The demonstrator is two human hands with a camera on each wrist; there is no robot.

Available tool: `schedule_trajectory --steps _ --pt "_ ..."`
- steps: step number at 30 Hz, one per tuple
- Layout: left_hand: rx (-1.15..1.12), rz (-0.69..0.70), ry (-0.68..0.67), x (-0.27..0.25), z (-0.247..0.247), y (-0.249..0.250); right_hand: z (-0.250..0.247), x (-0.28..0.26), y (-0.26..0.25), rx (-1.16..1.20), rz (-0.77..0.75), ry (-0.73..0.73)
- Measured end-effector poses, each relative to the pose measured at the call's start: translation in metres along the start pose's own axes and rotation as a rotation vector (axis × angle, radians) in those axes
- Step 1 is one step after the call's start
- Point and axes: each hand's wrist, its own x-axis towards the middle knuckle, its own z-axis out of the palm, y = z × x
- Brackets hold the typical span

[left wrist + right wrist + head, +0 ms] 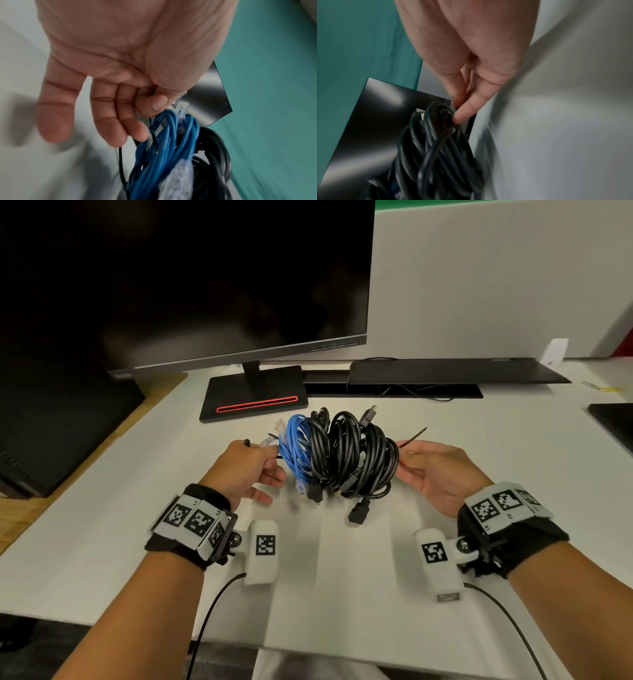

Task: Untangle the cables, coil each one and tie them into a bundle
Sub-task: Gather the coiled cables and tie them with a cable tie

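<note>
A coiled blue network cable [294,446] and coiled black cables [356,457] stand together as one upright bundle on the white table [342,559]. A thin black zip tie [416,436] runs around the bundle. My left hand [263,460] pinches the tie's head end beside the blue coil. My right hand [411,453] pinches the tie's tail at the black coils, and the tip sticks out up and to the right. In the left wrist view the thumb [154,102] presses the tie [153,129] next to the blue cable [163,148]. The right wrist view shows fingertips [458,116] at the black cables [436,148].
A dark monitor [205,285] on a black stand base [253,402] sits just behind the bundle. A flat black device [455,371] lies at the back right, and another dark item [613,419] at the right edge. The table's left edge [102,440] runs diagonally.
</note>
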Motion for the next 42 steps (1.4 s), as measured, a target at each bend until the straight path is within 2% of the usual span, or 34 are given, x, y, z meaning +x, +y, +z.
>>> schedule_trajectory --steps 6,9,13,16,18,22,30,33,36,39,42 --pt "0.076 -0.039 0.036 -0.004 0.004 0.000 0.011 0.001 0.002 -0.210 -0.039 0.224" --pt "0.103 -0.046 0.047 -0.005 0.006 0.000 0.013 0.007 0.002 -0.292 -0.079 0.265" --pt "0.109 0.054 0.180 -0.001 0.004 0.004 0.013 0.007 0.001 -0.368 -0.211 0.183" --pt "0.140 0.226 0.280 0.001 0.007 0.007 0.018 0.005 -0.002 -0.425 -0.355 0.209" --pt "0.128 0.341 0.299 0.000 0.008 0.007 0.022 0.004 -0.003 -0.409 -0.406 0.196" --pt "-0.036 0.474 0.224 -0.003 0.005 0.004 0.021 -0.001 -0.008 -0.202 -0.358 0.046" --pt "0.185 0.795 0.129 -0.015 0.011 0.013 0.011 -0.003 -0.015 -0.238 -0.447 -0.124" --pt "0.292 0.818 0.103 -0.017 0.016 0.016 0.011 -0.004 -0.017 -0.223 -0.468 -0.194" --pt "0.258 0.830 0.044 -0.019 0.023 0.015 0.011 -0.005 -0.019 -0.244 -0.480 -0.252" --pt "0.226 0.860 0.012 -0.023 0.035 0.016 0.011 -0.005 -0.016 -0.263 -0.483 -0.254" --pt "0.307 0.922 0.032 -0.025 0.046 0.019 0.011 -0.007 -0.013 -0.254 -0.463 -0.249"
